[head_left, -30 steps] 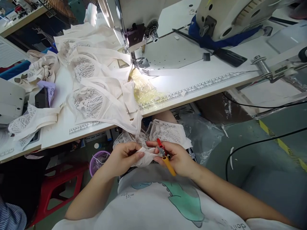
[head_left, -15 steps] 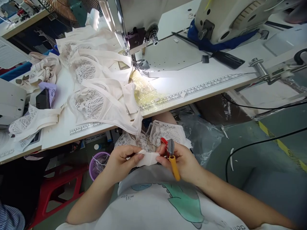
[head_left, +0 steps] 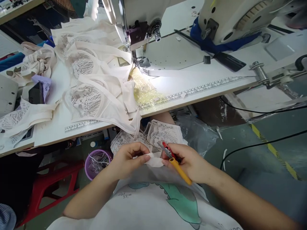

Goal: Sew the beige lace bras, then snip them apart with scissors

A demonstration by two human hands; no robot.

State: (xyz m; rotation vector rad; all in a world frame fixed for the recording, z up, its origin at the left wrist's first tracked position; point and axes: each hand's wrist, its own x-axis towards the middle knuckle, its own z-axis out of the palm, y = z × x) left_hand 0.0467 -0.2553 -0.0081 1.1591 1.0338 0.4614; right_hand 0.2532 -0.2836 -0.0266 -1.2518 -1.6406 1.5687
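Observation:
My left hand (head_left: pixel 131 159) pinches the left end of a white fabric piece (head_left: pixel 154 159) between thumb and fingers, over my lap. At the piece's right end, my right hand (head_left: pixel 187 161) grips the fabric with thumb and fingertips. The same hand also holds small scissors (head_left: pixel 179 171) with red and orange handles, their blades pointing up and left. Just beyond both hands, a white lace bra (head_left: pixel 164 132) lies across my lap. Parts of the fabric are hidden by my fingers.
A sewing machine (head_left: pixel 141 32) stands on the white table (head_left: pixel 172 107), with white lace bras (head_left: pixel 87 99) piled to its left. Below the table are a purple bin (head_left: pixel 88 167) and a red stool (head_left: pixel 55 179). Black cables (head_left: pixel 254 145) cross the right side.
The scissors have tilted, with the orange handle now pointing further right. My hands have shifted slightly, still on the white fabric. The view has moved a little.

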